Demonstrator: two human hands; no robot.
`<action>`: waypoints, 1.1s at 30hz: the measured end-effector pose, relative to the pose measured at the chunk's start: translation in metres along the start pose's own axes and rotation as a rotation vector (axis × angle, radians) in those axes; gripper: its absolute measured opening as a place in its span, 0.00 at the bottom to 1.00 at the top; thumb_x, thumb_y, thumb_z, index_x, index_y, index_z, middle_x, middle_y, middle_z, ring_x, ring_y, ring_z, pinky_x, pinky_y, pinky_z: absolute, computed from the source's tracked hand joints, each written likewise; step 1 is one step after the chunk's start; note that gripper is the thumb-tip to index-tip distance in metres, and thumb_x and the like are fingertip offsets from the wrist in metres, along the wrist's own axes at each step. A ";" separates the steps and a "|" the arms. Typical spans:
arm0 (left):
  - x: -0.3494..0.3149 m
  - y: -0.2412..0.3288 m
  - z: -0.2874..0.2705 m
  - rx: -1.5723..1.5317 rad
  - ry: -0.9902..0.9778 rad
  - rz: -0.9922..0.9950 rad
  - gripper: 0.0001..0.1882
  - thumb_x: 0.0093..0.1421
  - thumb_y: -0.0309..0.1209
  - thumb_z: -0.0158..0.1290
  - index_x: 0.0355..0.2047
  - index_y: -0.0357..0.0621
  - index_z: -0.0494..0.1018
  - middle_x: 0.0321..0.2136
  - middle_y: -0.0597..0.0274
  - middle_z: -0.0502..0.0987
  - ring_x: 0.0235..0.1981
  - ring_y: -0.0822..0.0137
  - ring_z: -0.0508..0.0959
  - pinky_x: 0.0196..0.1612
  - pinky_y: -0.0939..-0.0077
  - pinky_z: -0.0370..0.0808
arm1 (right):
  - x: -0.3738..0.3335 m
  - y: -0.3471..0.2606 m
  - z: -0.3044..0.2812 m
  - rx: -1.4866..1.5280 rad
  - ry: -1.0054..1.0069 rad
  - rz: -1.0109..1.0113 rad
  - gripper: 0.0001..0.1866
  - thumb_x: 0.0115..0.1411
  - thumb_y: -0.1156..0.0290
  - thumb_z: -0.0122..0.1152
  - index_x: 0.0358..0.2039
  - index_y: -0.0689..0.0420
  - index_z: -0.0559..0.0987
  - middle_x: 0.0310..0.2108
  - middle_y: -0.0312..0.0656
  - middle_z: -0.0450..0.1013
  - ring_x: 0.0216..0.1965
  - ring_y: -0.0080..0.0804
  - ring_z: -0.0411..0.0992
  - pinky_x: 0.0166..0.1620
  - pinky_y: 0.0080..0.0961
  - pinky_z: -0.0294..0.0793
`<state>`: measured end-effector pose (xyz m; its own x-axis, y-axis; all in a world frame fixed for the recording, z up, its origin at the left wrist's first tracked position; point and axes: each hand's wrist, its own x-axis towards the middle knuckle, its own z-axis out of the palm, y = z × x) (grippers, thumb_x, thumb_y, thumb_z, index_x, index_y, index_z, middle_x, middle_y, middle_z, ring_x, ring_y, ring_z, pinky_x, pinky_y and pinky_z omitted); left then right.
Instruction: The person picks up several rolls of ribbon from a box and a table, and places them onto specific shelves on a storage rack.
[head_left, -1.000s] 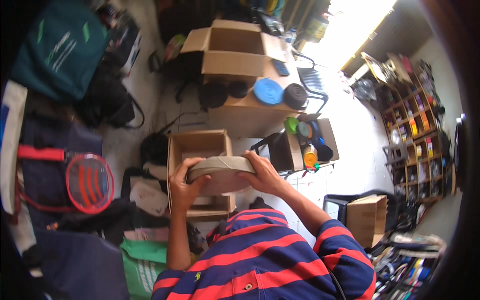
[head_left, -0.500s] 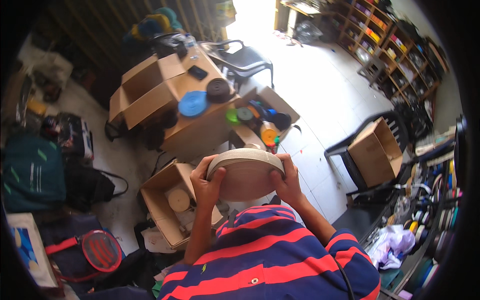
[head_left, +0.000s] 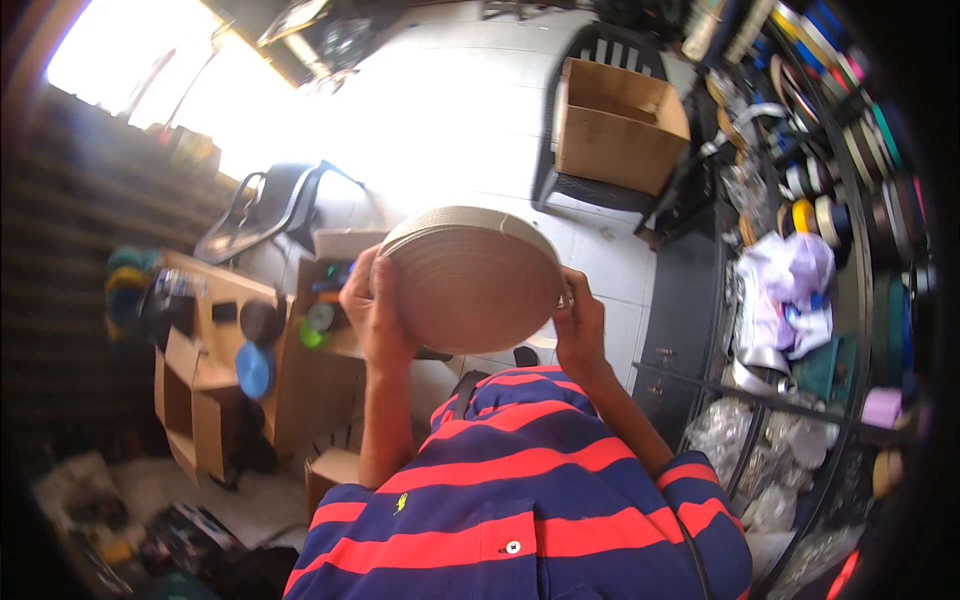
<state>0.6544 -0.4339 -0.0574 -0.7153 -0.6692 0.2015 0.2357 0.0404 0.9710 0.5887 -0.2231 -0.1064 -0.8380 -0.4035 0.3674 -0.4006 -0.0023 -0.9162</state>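
Observation:
Between my two hands I hold up a large, thick roll of beige webbing tape in front of my chest. One flat face of the wound coil is turned toward me. My left hand grips the roll's left edge, its thumb lying over the flat face. On the opposite edge my right hand has its fingers closed around the rim. Partly hidden behind my left hand is an open carton of coloured rolls, where a green roll shows.
At left, a table bears a blue roll, a dark roll and an open carton. A black chair stands beyond it. Another chair holds a cardboard box. Shelves with many rolls line the right side.
My view has swung to the right, bringing the shelves and boxed chair closer. The roll is now raised higher, with its flat face showing more fully. Both hands still hold it.

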 end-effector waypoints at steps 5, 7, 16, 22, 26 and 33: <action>0.004 -0.028 0.098 -0.396 -0.050 -0.360 0.22 0.65 0.44 0.45 0.46 0.36 0.69 0.37 0.58 0.74 0.36 0.69 0.75 0.43 0.75 0.71 | 0.012 0.012 -0.017 0.182 0.485 0.221 0.31 0.59 0.50 0.59 0.49 0.65 0.66 0.39 0.46 0.73 0.41 0.31 0.71 0.44 0.26 0.69; 0.009 -0.037 0.122 -0.532 -0.061 -0.523 0.24 0.65 0.46 0.43 0.49 0.37 0.67 0.40 0.56 0.73 0.38 0.66 0.75 0.43 0.73 0.73 | 0.018 0.021 -0.025 0.220 0.584 0.275 0.31 0.58 0.51 0.61 0.50 0.65 0.67 0.41 0.44 0.72 0.43 0.29 0.70 0.47 0.25 0.68; 0.181 -0.057 0.152 -0.057 -1.122 -0.036 0.22 0.55 0.37 0.54 0.45 0.34 0.69 0.36 0.51 0.78 0.40 0.65 0.76 0.45 0.72 0.71 | 0.088 0.021 -0.061 -0.177 0.481 0.190 0.25 0.55 0.53 0.64 0.39 0.65 0.73 0.26 0.42 0.74 0.30 0.24 0.72 0.33 0.22 0.70; 0.234 -0.046 0.198 0.160 -1.400 0.100 0.24 0.51 0.41 0.62 0.40 0.34 0.73 0.28 0.54 0.80 0.31 0.66 0.80 0.38 0.71 0.75 | 0.142 0.015 -0.061 -0.305 0.468 0.254 0.24 0.51 0.56 0.69 0.37 0.64 0.74 0.25 0.41 0.75 0.28 0.23 0.73 0.32 0.22 0.71; 0.229 -0.081 0.219 -0.125 -1.050 -0.098 0.19 0.57 0.38 0.57 0.40 0.34 0.73 0.30 0.60 0.78 0.33 0.72 0.76 0.39 0.77 0.72 | 0.147 0.029 -0.064 0.057 0.732 0.339 0.24 0.50 0.60 0.70 0.41 0.64 0.73 0.31 0.39 0.74 0.34 0.23 0.71 0.40 0.21 0.70; 0.186 -0.118 0.264 -0.331 -0.719 -0.410 0.15 0.61 0.36 0.49 0.40 0.35 0.69 0.34 0.61 0.70 0.39 0.70 0.68 0.47 0.76 0.63 | 0.160 0.056 -0.069 0.068 1.027 0.357 0.22 0.51 0.70 0.68 0.45 0.64 0.72 0.37 0.41 0.74 0.39 0.27 0.71 0.45 0.24 0.70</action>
<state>0.3198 -0.3670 -0.1004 -0.9987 0.0481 -0.0139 -0.0316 -0.3908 0.9199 0.4069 -0.2242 -0.0875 -0.8244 0.5660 0.0073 -0.0778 -0.1006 -0.9919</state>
